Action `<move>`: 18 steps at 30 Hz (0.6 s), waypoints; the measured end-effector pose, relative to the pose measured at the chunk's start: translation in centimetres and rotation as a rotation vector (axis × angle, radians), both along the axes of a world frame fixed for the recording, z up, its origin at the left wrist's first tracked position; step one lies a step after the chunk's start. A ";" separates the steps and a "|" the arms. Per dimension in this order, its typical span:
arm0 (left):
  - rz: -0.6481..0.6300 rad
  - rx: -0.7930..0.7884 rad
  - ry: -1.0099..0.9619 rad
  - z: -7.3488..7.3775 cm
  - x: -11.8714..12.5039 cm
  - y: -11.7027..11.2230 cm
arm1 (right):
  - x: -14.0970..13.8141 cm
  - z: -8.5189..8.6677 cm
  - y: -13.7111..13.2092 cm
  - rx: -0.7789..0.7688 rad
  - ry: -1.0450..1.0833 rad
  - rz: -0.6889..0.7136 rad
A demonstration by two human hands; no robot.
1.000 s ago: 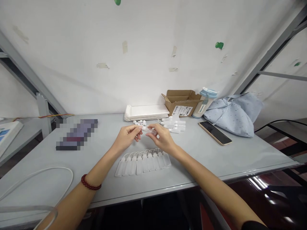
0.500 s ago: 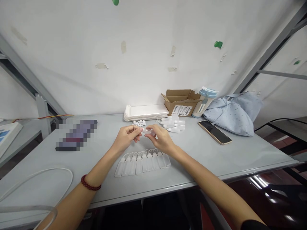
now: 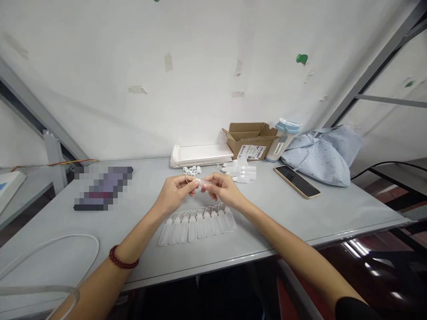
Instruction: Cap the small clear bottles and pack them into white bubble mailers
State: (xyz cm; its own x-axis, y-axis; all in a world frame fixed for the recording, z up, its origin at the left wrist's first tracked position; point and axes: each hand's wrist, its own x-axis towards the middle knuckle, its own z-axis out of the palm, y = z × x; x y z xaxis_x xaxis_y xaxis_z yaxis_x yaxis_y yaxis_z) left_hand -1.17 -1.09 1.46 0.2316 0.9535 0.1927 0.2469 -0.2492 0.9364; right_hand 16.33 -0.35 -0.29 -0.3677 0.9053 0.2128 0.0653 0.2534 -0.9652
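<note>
Both my hands meet above the table around one small translucent plastic bottle (image 3: pixel 205 182). My left hand (image 3: pixel 173 192) is closed, its thumb and fingertips pinching the bottle's cap end, where a thin white loop shows. My right hand (image 3: pixel 225 190) grips the bottle's body, and its fingers cover most of it. Just below the hands lies a row of several similar bottles (image 3: pixel 201 226) with white caps and cord loops. Beyond my fingers sit loose white caps (image 3: pixel 191 170). A small pile of uncapped-looking bottles (image 3: pixel 245 171) lies to their right.
Behind are a stack of white flat packets (image 3: pixel 202 153), an open cardboard box (image 3: pixel 251 142) and a blue-lidded tumbler (image 3: pixel 282 141). A phone (image 3: pixel 296 181) and a light blue cloth bag (image 3: pixel 322 158) lie right. A blurred-out dark item (image 3: pixel 105 189) and a white cable (image 3: pixel 96 249) are left.
My right hand's fingers have shifted their hold on the bottle, now curled closer toward the cap end. My left hand keeps its pinch. The whole view has tilted slightly.
</note>
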 end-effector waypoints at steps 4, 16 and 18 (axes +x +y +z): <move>0.016 0.034 0.049 0.5 0.2 -0.4 | 0.5 0.4 0.5 -0.285 0.181 0.143; 0.032 0.080 0.044 -1.1 1.4 -0.6 | -0.1 0.4 0.6 -0.344 0.122 0.030; 0.084 0.055 0.026 -1.1 1.2 -0.2 | 0.1 0.6 0.8 -0.207 0.097 -0.057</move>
